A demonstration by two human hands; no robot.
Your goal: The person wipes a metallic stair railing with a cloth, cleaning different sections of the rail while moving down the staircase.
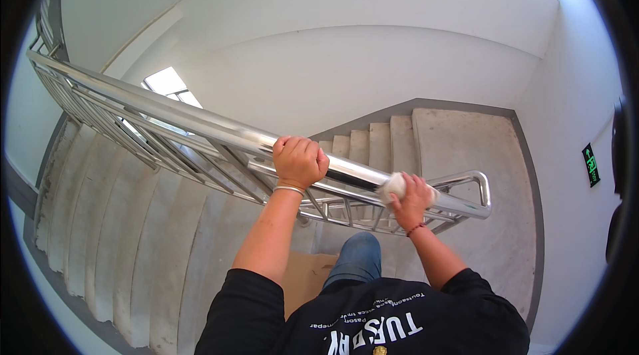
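Note:
A shiny stainless-steel handrail (199, 120) slopes across the stairwell in front of me. My left hand (300, 161) is closed around its top tube, near the middle of the view. Farther right, my right hand (413, 200) presses a pale, fluffy cloth or pad (394, 186) onto the same tube, close to the rail's looped end (483, 193). The cloth wraps over the tube and looks slightly blurred. Part of it is hidden under my fingers.
Concrete stairs (140, 235) run along the left, and another flight (372, 148) lies beyond the rail. A concrete landing (464, 150) is at right. Flat brown cardboard (304, 280) lies by my knee. A green exit sign (590, 165) hangs on the right wall.

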